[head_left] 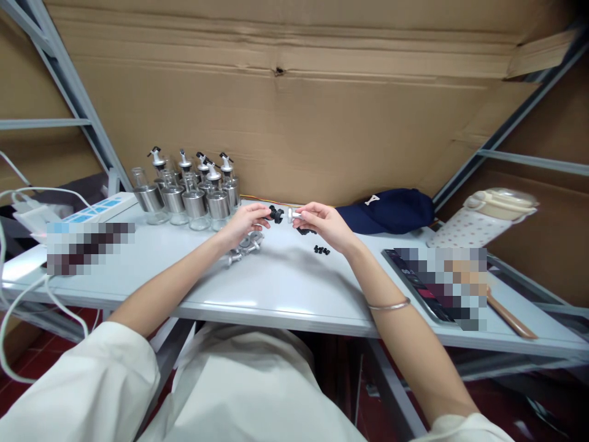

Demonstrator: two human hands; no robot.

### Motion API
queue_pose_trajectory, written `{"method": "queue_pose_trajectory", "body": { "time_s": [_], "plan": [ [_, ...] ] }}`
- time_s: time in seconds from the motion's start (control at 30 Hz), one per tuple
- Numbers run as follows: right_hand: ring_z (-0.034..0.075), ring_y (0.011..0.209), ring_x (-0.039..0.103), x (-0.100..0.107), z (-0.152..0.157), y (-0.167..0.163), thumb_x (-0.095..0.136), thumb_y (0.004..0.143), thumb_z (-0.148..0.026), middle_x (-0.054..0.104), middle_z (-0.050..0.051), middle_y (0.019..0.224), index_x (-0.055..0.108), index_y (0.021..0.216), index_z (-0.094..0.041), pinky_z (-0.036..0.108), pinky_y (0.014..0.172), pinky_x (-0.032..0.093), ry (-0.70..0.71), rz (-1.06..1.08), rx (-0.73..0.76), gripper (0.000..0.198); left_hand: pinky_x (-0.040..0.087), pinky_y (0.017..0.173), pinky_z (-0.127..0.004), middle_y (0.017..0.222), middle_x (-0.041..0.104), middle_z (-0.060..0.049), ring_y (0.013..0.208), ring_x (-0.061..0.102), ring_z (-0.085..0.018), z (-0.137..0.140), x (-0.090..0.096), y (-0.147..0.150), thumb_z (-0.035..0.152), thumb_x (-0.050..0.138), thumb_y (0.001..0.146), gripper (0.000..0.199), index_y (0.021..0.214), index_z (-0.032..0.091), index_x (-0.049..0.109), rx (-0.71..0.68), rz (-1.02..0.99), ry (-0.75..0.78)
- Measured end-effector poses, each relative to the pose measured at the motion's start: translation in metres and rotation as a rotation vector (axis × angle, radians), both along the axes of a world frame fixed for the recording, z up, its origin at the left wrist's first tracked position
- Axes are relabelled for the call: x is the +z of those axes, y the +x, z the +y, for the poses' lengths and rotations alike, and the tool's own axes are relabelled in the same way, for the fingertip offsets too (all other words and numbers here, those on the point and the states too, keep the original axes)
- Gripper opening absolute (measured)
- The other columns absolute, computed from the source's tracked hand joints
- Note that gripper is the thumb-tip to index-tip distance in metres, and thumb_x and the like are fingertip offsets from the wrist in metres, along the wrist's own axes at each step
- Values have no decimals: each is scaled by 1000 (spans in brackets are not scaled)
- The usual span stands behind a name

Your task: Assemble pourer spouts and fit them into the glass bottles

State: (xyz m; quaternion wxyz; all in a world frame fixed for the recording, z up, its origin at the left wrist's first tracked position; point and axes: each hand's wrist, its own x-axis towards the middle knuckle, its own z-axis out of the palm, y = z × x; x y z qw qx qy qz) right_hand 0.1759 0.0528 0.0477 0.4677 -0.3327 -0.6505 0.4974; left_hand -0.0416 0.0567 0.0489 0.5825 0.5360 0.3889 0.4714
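Over the middle of the table, my left hand (247, 222) pinches a black ribbed stopper (276, 214). Facing it, my right hand (324, 222) grips a silver pour spout (292, 215) by its narrow end. A small gap separates the two parts. Below my left hand lies a group of silver spouts (246, 244). Several small black pieces (322, 250) rest on the table under my right hand, and further black parts (305, 231) sit partly hidden behind its fingers.
Several glass-and-steel bottles (197, 202), some with pourer tops, stand at the back left. A power strip (99, 209) with cables lies left. A navy cap (391, 210), a dotted tumbler (478, 218), a tablet (418, 285) and a brown handle (510, 313) are to the right on the white table (276, 294).
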Motion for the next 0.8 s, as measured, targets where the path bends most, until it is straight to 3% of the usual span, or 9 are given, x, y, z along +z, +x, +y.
{"method": "queue_pose_trajectory", "body": {
  "time_s": [0.27,0.53,0.8],
  "plan": [
    [16,73,67,0,-2,0,75,68,-45,72,4,78,63,78,-18,34,79,49,-17,-12,79,31,44,63,-25,65,60,0,59,58,-10,-6,0,2,30,66,72,18,76,15,55,-76,57,28],
    [14,65,66,7,-13,0,78,65,-32,72,3,66,61,73,-16,32,75,49,-158,-218,320,24,44,63,-25,63,62,2,58,61,-11,-14,-7,-11,30,72,65,26,78,16,55,-369,110,41],
    [14,67,66,6,-12,-1,74,67,-34,72,2,69,63,75,-16,32,76,49,-154,-275,338,22,44,64,-27,64,64,0,61,62,-12,-18,-7,-11,30,72,65,25,79,14,59,-323,130,79]
  ]
}}
